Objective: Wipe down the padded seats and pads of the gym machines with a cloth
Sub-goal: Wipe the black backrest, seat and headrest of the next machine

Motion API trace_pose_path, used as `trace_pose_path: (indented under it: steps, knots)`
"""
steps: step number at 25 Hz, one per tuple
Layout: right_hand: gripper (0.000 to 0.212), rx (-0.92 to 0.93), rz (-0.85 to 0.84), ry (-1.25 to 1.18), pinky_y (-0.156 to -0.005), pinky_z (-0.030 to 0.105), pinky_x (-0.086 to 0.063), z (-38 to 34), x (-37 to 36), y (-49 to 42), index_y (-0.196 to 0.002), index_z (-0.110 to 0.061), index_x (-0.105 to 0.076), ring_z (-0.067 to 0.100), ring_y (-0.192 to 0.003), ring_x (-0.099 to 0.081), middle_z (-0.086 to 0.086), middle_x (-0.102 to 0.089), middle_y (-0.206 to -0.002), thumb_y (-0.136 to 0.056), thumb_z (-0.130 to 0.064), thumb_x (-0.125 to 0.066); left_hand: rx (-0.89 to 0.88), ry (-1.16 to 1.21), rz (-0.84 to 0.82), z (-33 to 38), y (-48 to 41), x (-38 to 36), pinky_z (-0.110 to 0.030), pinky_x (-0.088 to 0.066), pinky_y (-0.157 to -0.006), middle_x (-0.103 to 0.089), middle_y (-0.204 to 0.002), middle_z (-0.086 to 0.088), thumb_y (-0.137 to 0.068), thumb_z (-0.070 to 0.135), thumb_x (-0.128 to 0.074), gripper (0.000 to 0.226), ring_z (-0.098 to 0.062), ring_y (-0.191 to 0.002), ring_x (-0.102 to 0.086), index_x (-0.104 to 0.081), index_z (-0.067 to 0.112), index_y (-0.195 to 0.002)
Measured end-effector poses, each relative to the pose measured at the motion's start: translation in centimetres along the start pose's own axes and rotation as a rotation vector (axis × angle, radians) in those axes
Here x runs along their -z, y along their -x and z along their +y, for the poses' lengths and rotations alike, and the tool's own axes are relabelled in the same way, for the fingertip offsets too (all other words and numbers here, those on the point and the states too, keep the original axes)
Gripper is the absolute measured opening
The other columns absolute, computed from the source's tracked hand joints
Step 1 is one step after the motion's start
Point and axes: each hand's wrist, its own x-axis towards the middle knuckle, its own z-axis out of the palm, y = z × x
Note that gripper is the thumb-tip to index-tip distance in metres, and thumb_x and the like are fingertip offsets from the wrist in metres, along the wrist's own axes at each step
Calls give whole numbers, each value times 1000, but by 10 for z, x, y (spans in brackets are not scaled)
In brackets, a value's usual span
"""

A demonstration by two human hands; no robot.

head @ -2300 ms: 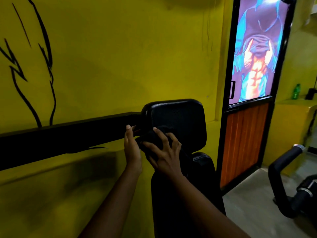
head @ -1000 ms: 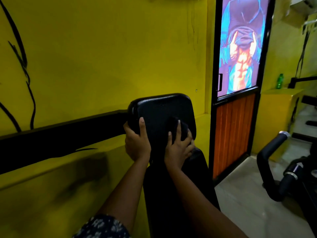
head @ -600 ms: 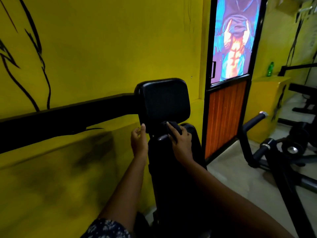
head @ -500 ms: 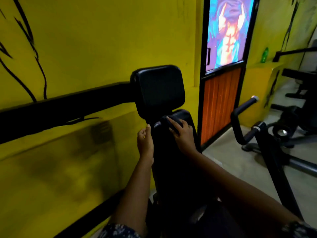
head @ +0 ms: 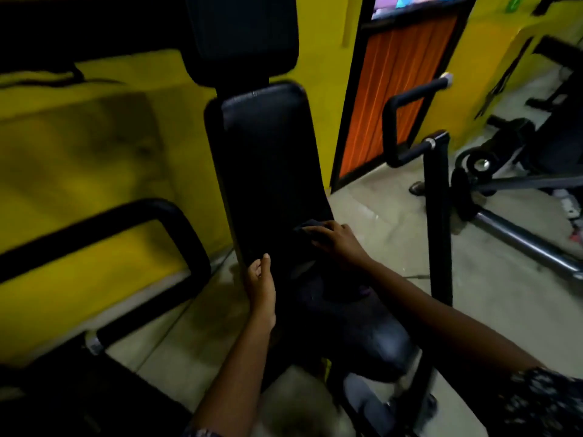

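- The dark cloth (head: 307,230) lies flat under the right hand (head: 336,239), pressed against the lower right part of the black back pad (head: 271,165), just above the seat pad (head: 353,323).
- The right hand's fingers are spread flat over the cloth.
- The left hand (head: 260,290) grips the back pad's lower left edge, thumb in front, the other fingers hidden behind.
- The head pad (head: 243,36) is cut off at the top.
- Cloth and pads are all dark, so the cloth's outline is hard to make out.
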Motion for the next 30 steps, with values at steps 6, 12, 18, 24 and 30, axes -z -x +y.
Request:
trace_pose_path:
  steps: [6, 12, 18, 24, 30]
  knots:
    - [37, 202, -285, 223, -81, 46, -46, 51, -88, 65, -126, -42, -55, 43, -107, -51, 12, -53, -129, -90, -45, -48, 245, -35, 101, -95, 20, -31, -32, -37, -98, -43, -143, -12, -98, 37, -41, 51, -28, -128, -43, -38, 8, -140]
    - [49, 338, -434, 254, -92, 47, -46, 81, -197, 91, -129, -47, -48, 34, -123, -50, 2, -44, -144, -84, -60, -35, 373, 53, 228, -189, -21, -59, -41, -35, -109, -35, -148, -15, -97, 36, -43, 56, -29, -133, -39, -31, 7, -144]
    - [48, 381, -307, 174, -101, 47, -34, 90, -227, 35, -134, -46, -40, 32, -132, -38, -2, -34, -151, -89, -60, -32, 349, 223, 442, -222, -69, -90, -44, -41, -102, -45, -140, -14, -98, 42, -37, 51, -31, -124, -48, -40, 12, -138]
    - [55, 100, -331, 254, -104, 42, -26, 145, -228, -54, -137, -44, -39, 32, -132, -33, -5, -26, -154, -87, -66, -30, 328, 20, 527, -235, -104, -117, -49, -39, -104, -41, -146, -11, -88, 65, -28, 73, -32, -129, -44, -37, 16, -142]
    - [48, 188, -213, 264, -89, 44, -40, 94, -237, -6, -127, -42, -50, 38, -112, -48, 9, -40, -145, -86, -59, -33, 309, -30, 585, -229, -100, -120, -37, -37, -92, -46, -142, -9, -94, 54, -27, 58, -32, -125, -46, -42, 19, -139]
